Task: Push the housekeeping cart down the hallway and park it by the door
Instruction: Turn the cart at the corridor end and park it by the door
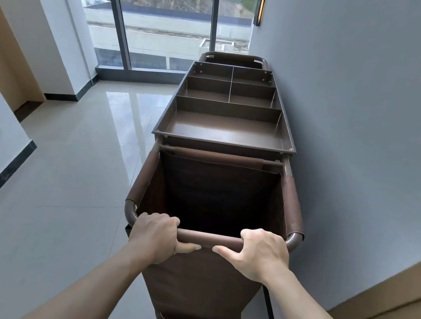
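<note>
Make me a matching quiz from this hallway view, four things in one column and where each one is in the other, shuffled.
Things:
1. left hand
2. tray
3. window
4. bag

Places:
A. hallway's far end
B. under the near handle
C. on the handle
D. cart's top, beyond the bag

Pairs: 1-C, 2-D, 3-A, 4-B

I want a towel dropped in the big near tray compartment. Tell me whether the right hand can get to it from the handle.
Probably yes. The right hand grips the handle bar, and only the open laundry bag lies between it and the uncovered tray compartment; it would need a forward lean.
</note>
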Demonstrator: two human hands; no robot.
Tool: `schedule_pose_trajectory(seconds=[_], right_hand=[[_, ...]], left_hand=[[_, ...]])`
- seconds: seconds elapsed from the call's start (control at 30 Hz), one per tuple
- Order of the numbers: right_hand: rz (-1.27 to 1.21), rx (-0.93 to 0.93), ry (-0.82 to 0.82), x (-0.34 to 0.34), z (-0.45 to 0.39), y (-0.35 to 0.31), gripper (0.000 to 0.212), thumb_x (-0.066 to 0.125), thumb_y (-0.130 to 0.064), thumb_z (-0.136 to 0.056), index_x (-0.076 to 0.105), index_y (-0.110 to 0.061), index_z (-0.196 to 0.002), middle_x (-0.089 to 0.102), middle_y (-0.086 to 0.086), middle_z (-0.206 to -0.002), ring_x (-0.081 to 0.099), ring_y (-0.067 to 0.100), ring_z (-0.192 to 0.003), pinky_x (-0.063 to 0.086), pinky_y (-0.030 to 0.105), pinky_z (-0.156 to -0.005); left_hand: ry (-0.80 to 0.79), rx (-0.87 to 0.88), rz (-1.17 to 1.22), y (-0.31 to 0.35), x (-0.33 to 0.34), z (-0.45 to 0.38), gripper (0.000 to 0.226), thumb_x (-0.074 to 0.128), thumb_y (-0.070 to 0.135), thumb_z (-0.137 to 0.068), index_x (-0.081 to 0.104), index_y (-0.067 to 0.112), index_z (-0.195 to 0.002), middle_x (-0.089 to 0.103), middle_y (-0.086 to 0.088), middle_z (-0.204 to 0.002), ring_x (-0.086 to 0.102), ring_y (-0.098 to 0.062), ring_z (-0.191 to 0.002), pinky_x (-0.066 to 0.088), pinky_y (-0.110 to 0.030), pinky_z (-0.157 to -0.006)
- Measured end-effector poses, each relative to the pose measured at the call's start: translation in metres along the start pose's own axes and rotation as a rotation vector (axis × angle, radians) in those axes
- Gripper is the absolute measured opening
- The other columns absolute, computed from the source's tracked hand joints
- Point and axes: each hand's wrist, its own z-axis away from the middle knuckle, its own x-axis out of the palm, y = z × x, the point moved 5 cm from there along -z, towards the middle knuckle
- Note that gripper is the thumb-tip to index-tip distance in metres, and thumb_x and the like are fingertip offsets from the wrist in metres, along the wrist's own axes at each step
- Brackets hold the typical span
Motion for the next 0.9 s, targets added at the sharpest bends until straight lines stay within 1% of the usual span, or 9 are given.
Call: schedule_pose_trajectory(seconds=[0.17, 0.3, 0.37, 0.47, 0.57, 0.7, 0.77, 0.83, 0.9], right_hand=[[0.01, 0.002, -0.021, 0.003, -0.048, 0.012, 0.082, 0.017, -0.107, -0.062, 0.045, -0.03, -0.062, 0.049, -0.013, -0.061, 0.045, 0.003, -0.055, 0.032, 0.029, -0.053], [0.015, -0.008, -0.008, 0.005, -0.085, 0.022, 0.082, 0.015, -0.107, -0.061, 0.044, -0.03, -0.061, 0.049, -0.014, -0.06, 0.047, 0.004, -0.053, 0.032, 0.027, -0.051], [0.015, -0.011, -0.004, 0.005, -0.104, 0.027, 0.081, 0.017, -0.106, -0.062, 0.045, -0.031, -0.061, 0.05, -0.014, -0.06, 0.048, 0.004, -0.053, 0.034, 0.026, -0.051], [0.012, -0.02, -0.004, 0.006, -0.131, 0.034, 0.078, 0.021, -0.105, -0.065, 0.047, -0.031, -0.062, 0.051, -0.014, -0.06, 0.05, 0.005, -0.054, 0.037, 0.026, -0.051], [0.01, -0.036, -0.004, 0.006, -0.158, 0.041, 0.074, 0.023, -0.102, -0.068, 0.044, -0.032, -0.062, 0.05, -0.015, -0.061, 0.051, 0.005, -0.056, 0.034, 0.022, -0.05], [0.003, -0.06, -0.024, 0.005, -0.194, 0.048, 0.071, 0.025, -0.1, -0.072, 0.052, -0.034, -0.071, 0.054, -0.016, -0.068, 0.055, 0.007, -0.061, 0.04, 0.02, -0.053], [0.003, -0.079, -0.028, 0.005, -0.211, 0.051, 0.068, 0.027, -0.099, -0.074, 0.048, -0.035, -0.069, 0.051, -0.016, -0.066, 0.05, 0.005, -0.058, 0.032, 0.018, -0.05], [0.006, -0.096, -0.02, 0.004, -0.228, 0.054, 0.067, 0.026, -0.1, -0.074, 0.043, -0.035, -0.067, 0.047, -0.017, -0.063, 0.045, 0.004, -0.054, 0.025, 0.018, -0.048], [0.011, -0.109, -0.012, 0.005, -0.244, 0.059, 0.068, 0.025, -0.1, -0.074, 0.047, -0.035, -0.07, 0.049, -0.018, -0.065, 0.046, 0.004, -0.054, 0.026, 0.018, -0.049]], left_hand=[[0.019, 0.002, 0.034, -0.006, 0.006, -0.046, 0.097, -0.008, 0.1, -0.054, 0.056, 0.031, -0.079, 0.057, 0.015, -0.068, 0.054, -0.006, -0.06, 0.045, -0.027, -0.063], [0.029, 0.005, 0.028, -0.009, 0.008, -0.082, 0.094, -0.007, 0.099, -0.055, 0.053, 0.031, -0.079, 0.053, 0.016, -0.068, 0.051, -0.007, -0.058, 0.039, -0.026, -0.059], [0.031, 0.004, 0.024, -0.011, 0.01, -0.1, 0.094, -0.007, 0.099, -0.055, 0.053, 0.03, -0.079, 0.053, 0.015, -0.069, 0.05, -0.007, -0.058, 0.037, -0.027, -0.059], [0.033, -0.008, 0.015, -0.014, 0.012, -0.127, 0.095, -0.007, 0.099, -0.055, 0.054, 0.03, -0.08, 0.055, 0.014, -0.071, 0.053, -0.008, -0.062, 0.04, -0.028, -0.062], [0.009, -0.021, 0.004, -0.016, 0.016, -0.156, 0.092, 0.002, 0.101, -0.059, 0.055, 0.03, -0.082, 0.056, 0.013, -0.073, 0.054, -0.008, -0.065, 0.041, -0.029, -0.063], [-0.035, -0.051, -0.025, -0.023, 0.02, -0.191, 0.073, 0.026, 0.097, -0.073, 0.054, 0.03, -0.084, 0.055, 0.014, -0.075, 0.054, -0.008, -0.066, 0.039, -0.027, -0.065], [-0.047, -0.073, -0.043, -0.025, 0.02, -0.208, 0.072, 0.025, 0.098, -0.072, 0.05, 0.031, -0.08, 0.052, 0.014, -0.073, 0.052, -0.009, -0.066, 0.038, -0.029, -0.067], [-0.033, -0.08, -0.066, -0.026, 0.018, -0.224, 0.075, 0.016, 0.1, -0.066, 0.044, 0.031, -0.074, 0.046, 0.014, -0.069, 0.048, -0.009, -0.064, 0.034, -0.031, -0.068], [-0.032, -0.086, -0.069, -0.027, 0.018, -0.239, 0.073, 0.018, 0.099, -0.068, 0.042, 0.031, -0.074, 0.043, 0.014, -0.068, 0.046, -0.01, -0.064, 0.033, -0.031, -0.069]])
